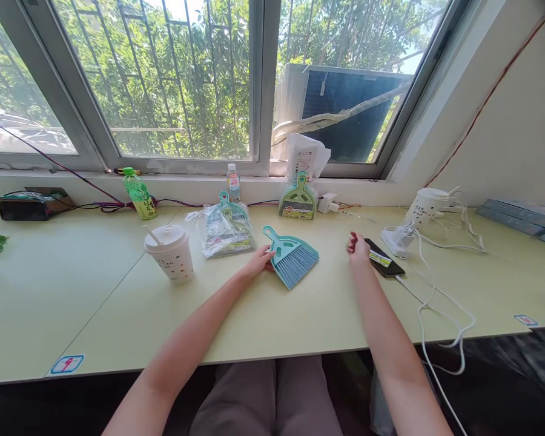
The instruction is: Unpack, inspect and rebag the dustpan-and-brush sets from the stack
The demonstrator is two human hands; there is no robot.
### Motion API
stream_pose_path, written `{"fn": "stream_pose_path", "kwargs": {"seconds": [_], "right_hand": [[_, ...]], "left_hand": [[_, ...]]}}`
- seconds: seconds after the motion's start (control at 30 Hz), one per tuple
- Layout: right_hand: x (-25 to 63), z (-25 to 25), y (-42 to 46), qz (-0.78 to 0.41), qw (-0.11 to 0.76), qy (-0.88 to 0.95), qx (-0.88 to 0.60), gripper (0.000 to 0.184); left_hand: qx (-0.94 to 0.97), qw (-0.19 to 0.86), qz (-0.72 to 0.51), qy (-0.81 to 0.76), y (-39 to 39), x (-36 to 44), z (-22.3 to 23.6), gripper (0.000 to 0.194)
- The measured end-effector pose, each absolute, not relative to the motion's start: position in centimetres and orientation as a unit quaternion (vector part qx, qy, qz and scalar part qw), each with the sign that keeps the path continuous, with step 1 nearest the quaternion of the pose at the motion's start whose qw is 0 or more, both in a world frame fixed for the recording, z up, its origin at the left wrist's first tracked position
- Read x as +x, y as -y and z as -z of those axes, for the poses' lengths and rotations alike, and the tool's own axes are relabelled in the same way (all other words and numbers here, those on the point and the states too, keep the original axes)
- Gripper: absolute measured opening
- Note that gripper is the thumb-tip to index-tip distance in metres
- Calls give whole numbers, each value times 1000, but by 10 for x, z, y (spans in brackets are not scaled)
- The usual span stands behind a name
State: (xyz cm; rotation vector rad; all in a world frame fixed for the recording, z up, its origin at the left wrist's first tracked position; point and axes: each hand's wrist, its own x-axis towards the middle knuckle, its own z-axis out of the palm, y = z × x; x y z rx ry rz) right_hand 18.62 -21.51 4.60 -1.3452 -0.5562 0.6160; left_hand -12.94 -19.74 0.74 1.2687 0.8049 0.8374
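Observation:
A small teal hand brush point(290, 257) lies flat on the pale green table point(118, 303), handle pointing away from me. My left hand point(258, 263) rests beside it with fingers stretched out, touching its left edge. My right hand point(358, 247) sits on the table to the right with fingers curled in; I cannot make out anything in it. It lies next to a black phone point(384, 259). A teal brush set in a clear plastic bag point(224, 230) lies behind the loose brush. A green dustpan set point(298, 198) leans against the window ledge.
A lidded paper cup with a straw point(170, 253) stands left of my hand. A green bottle point(140, 195) and a small bottle point(233, 181) stand by the ledge. White charger cables point(440, 303) and a second cup point(424, 206) lie at the right.

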Motion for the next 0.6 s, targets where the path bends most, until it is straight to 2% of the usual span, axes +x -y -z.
{"fn": "stream_pose_path", "kwargs": {"seconds": [0.07,0.1,0.17,0.23,0.33,0.47,0.53,0.6], "right_hand": [[147,-51,216,-207,626,398,-638,38],[126,-52,217,-180,552,504,-639,35],[84,-47,221,-186,507,568,-621,27],[52,-38,225,-172,474,619,-602,27],[33,-30,227,-183,468,621,-601,25],[47,-41,224,-269,475,584,-601,21],[64,-55,224,-296,479,579,-590,18],[87,-70,228,-324,495,574,-566,23]], "left_hand": [[562,647,-374,-353,199,-127,-7,35],[566,642,-378,-353,199,-126,-7,36],[582,619,-388,-357,202,-122,-6,37],[603,577,-405,-375,205,-119,-6,38],[634,512,-426,-394,209,-117,-6,39],[686,478,-411,-365,207,-118,-9,44],[697,431,-423,-385,202,-123,-11,39],[706,382,-427,-417,195,-131,-12,32]]}}
